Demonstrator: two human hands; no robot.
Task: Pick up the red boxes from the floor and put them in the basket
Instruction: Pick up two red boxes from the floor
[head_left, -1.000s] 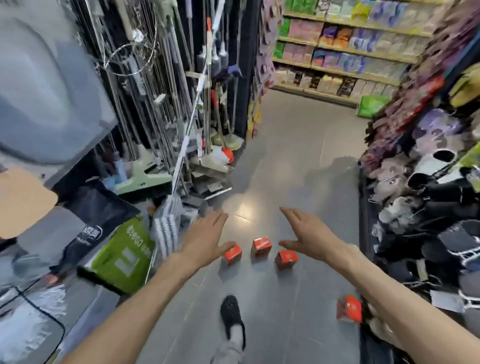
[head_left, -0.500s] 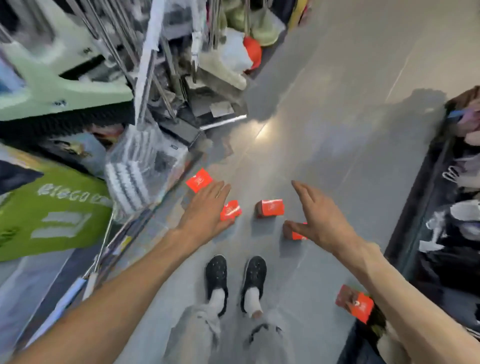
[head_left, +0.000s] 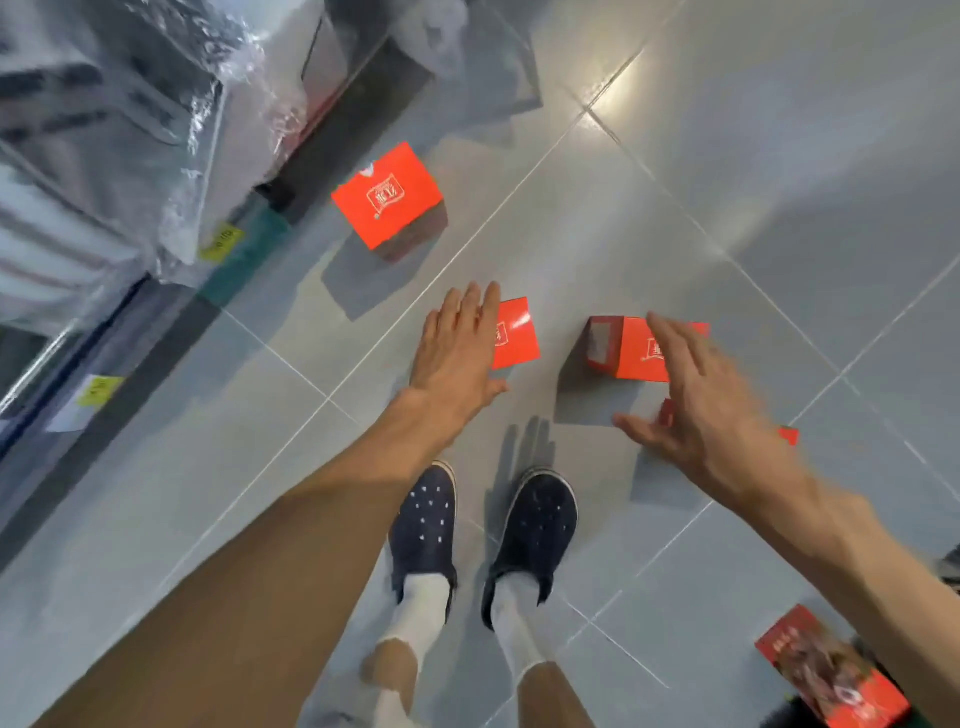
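Grey floor tiles (head_left: 779, 182) carry our red boxes: our left hand (head_left: 457, 353), fingers straight and together, covers one box (head_left: 517, 332); our right hand (head_left: 711, 415), fingers spread, hovers over another (head_left: 628, 348); a third (head_left: 387, 195) sits at eleven o'clock.

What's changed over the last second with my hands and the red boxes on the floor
Both hands have come down. The left hand now covers part of one red box; the right hand hangs over two more. Neither grips anything yet. All the boxes lie where they were, including the one by the shelf.
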